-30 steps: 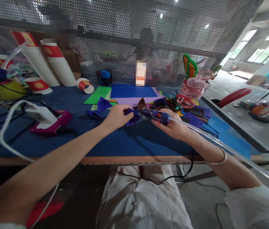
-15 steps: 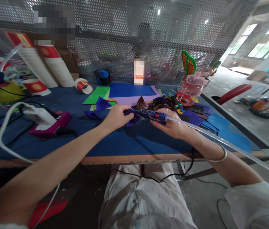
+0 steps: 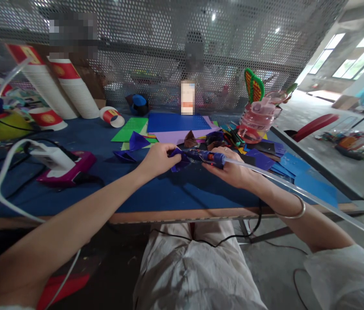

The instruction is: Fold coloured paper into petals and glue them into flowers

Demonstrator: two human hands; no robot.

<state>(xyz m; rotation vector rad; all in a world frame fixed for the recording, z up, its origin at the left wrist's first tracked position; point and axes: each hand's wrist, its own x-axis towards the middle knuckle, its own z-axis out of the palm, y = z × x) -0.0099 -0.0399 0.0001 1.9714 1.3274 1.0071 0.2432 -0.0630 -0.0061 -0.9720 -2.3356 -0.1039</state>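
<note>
Purple paper point(image 3: 182, 163) — in left hand point(image 3: 160, 160), paper cups point(image 3: 80, 94) — nested

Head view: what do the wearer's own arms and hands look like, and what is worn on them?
The left hand and right hand are ungloved. A thin, pale metallic bangle circles the right wrist. The right sleeve is loose, whitish and ends near the elbow; only a pale edge of the left sleeve shows.

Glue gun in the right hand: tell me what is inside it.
A clear rod enters the rear of the glue gun in the right hand; how far it reaches inside is hidden from view.
</note>
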